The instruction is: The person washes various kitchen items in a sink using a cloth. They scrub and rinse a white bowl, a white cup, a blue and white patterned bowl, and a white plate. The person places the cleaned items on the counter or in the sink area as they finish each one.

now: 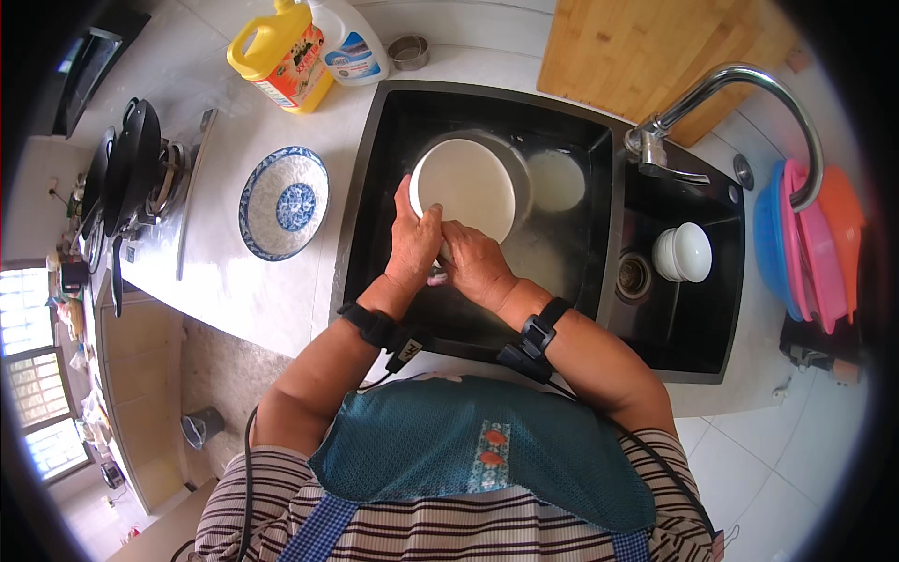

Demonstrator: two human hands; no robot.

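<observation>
Over the large basin of a black double sink (607, 232), my left hand (414, 242) grips the near-left rim of a white bowl (467, 186), thumb on its edge. My right hand (477, 263) is at the bowl's near side, close to the left, its fingers curled; what they hold is largely hidden. A small pinkish piece shows below, between the hands. Cloudy water fills the basin, with a larger round vessel partly hidden behind the bowl and a pale round dish (557, 180) to its right. Small white bowls (685, 253) rest, nested, in the smaller basin.
A blue-patterned dish (284, 204) lies on the counter at left. Behind are a yellow jug (288, 60), a white bottle (351, 46) and a metal cup (409, 53). A faucet (744, 74) arches over the right side, near a wooden board (632, 56) and colored plastic basins (808, 246).
</observation>
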